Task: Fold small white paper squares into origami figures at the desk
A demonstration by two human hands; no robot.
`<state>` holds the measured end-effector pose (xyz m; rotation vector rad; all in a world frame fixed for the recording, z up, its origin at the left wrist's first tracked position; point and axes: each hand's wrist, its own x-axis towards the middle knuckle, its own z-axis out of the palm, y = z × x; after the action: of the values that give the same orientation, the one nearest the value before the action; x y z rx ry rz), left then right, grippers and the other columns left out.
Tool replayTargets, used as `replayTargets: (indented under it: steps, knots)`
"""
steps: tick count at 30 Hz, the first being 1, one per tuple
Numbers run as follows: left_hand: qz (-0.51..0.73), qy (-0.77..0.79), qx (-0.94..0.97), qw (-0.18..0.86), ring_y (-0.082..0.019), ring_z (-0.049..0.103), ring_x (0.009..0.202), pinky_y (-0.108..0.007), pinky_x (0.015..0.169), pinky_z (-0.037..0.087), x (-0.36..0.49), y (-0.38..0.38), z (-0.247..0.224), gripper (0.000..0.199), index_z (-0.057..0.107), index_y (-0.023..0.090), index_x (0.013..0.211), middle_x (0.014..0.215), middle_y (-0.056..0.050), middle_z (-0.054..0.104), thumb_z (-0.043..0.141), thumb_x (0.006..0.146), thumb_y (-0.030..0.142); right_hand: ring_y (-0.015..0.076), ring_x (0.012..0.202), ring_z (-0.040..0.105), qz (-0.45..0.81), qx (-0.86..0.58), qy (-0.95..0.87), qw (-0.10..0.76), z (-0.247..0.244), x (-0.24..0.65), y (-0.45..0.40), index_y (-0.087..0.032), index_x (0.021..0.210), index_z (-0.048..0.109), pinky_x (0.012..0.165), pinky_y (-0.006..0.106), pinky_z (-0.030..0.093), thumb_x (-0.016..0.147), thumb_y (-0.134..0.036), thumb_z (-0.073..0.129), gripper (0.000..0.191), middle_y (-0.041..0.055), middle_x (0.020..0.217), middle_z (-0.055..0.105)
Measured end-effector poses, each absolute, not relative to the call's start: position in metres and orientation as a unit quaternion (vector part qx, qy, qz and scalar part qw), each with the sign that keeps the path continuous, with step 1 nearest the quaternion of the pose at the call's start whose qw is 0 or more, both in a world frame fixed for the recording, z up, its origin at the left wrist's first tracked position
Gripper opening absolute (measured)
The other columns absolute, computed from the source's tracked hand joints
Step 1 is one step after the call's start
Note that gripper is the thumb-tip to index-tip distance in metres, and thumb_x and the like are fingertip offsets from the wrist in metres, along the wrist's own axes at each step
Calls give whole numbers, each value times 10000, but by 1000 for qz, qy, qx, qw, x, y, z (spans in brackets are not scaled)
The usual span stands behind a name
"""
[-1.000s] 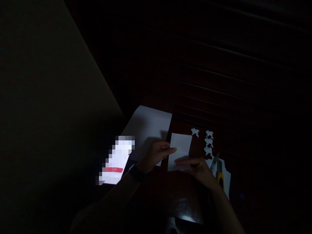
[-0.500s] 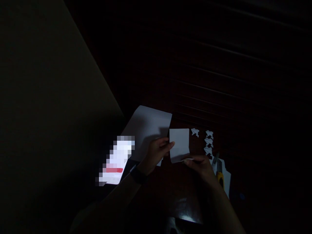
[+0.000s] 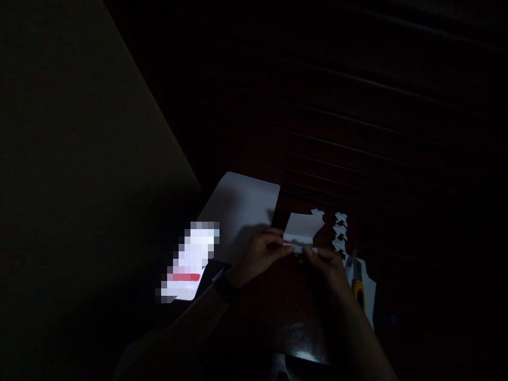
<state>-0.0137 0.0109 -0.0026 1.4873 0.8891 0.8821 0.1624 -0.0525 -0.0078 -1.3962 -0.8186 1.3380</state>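
A small white piece of paper (image 3: 304, 226) is held above the dark table, its near edge folded up into a narrow strip. My left hand (image 3: 262, 251), with a dark watch on the wrist, pinches the strip's left end between thumb and fingers. At the right end, my right hand (image 3: 325, 262) grips the same edge, thumb on top. Several small folded paper figures (image 3: 340, 231) lie to the right in a short column. One more paper figure (image 3: 317, 212) sits behind the held paper and is partly covered by it.
Larger white sheets (image 3: 246, 203) lie at the left, beside a bright phone screen (image 3: 188, 262) that is blurred out. A yellow utility knife (image 3: 358, 288) rests on more white paper (image 3: 371, 296) at the right. The table (image 3: 278, 312) is dark and glossy.
The paper's near edge has been folded up, and the sheet now tilts away. My left hand has moved right and down to that edge, close to my right hand.
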Motion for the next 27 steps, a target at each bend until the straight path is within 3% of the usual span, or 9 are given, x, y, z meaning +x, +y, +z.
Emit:
replayTargets:
  steps: [6,11,18,27]
  knots:
    - [373,377,615,584,-170,593,850,-272,743,467,-13,11,3,128,663,147,714,920,-72,640,649,727,273,217,752,630,504,-600,-350,514,-13,163,-51,-188,835,715,688,322,470,685,-312,711,194,34,814,704]
    - [349,414,557,630,-146,607,729,-250,651,475,-11,9,-1,166,613,137,780,771,-36,640,668,706,274,178,637,610,489,-622,-337,511,-15,157,-51,-171,771,690,604,290,482,698,-344,694,188,20,698,675]
    - [394,430,508,634,-157,628,742,-254,652,488,-9,10,-10,386,537,162,952,799,-27,645,731,637,275,170,723,600,484,-587,-311,570,-15,146,-49,-214,843,566,546,270,547,684,-318,707,236,1,817,629]
    - [385,434,457,674,-179,640,775,-284,693,502,-6,9,-12,266,635,137,840,851,-64,685,722,642,293,177,623,639,482,-574,-305,587,-8,142,-48,-267,1241,390,460,278,554,686,-334,705,642,37,885,656]
